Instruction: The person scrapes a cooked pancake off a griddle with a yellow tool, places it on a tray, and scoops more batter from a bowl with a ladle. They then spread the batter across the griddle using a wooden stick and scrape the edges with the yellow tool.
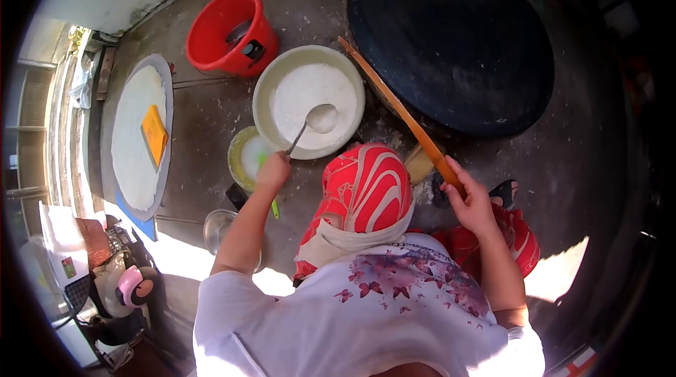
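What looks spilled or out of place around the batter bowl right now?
White splatter flecks the floor between the white bowl and the dark griddle. Otherwise nothing is tipped: the left hand holds the ladle in the batter, and the right hand grips the wooden stick.

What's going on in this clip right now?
A person in a red patterned head covering crouches on a concrete floor, seen from above. The left hand holds a ladle dipped into a white bowl of batter. The right hand grips a long wooden spatula whose far end lies near the bowl, along the edge of a large, bare dark griddle. A red bucket stands beyond the bowl, and a round tray with a thin white sheet lies further left.
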Motion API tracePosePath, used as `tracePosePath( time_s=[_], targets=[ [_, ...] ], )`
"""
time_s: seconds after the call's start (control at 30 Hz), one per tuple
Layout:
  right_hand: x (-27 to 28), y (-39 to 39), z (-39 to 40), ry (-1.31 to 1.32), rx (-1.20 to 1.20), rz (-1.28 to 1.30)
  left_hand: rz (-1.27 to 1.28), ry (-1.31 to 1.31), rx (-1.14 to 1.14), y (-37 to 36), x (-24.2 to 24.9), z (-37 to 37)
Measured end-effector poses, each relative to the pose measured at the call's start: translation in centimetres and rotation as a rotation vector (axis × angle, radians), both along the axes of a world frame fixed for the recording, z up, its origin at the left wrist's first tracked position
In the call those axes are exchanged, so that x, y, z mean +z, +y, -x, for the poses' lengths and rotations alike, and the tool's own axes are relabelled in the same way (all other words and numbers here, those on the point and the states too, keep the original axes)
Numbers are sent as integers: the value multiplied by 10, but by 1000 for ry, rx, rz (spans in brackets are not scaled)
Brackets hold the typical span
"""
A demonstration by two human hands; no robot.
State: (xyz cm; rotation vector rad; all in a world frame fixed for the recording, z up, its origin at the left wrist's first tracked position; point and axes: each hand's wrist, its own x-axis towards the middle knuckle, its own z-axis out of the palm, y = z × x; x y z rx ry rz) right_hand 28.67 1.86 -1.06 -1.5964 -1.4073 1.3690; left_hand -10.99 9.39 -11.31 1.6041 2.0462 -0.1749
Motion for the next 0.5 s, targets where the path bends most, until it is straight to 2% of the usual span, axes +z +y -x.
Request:
tracePosePath(
  time_s=[0.07, 0.13, 0.2, 0.27, 0.3, 0.37, 0.4, 0.47, 0.5],
  targets=[
    [0, -3, 2, 19, 3, 0, -85, 25, 98, -4, 2, 23],
    [-1, -1, 4, 35, 5, -24, -63, 82, 182, -2, 1, 15],
    [0, 0, 3, 1, 18, -25, 66, 50, 156, 2, -33, 3],
    [-2, 1, 3, -29, 7, -50, 76, -106, 270, 9, -79, -8],
    [-5, 1, 3, -54, -4, -71, 75, -108, 270, 15, -82, -11],
    [-11, 1, 5, -27, -14, -105, 485, -828, 876, 22, -85, -13],
    [-12, 2, 5, 1, -25, -138, 482, -829, 874, 21, -79, -12],
    [-11, 2, 3, -6, -24, -106, 690, -1319, 1240, 14, -51, -10],
    [-10, 2, 1, -13, -20, -69, 689, -1321, 1233, 9, -43, -6]
  ],
)
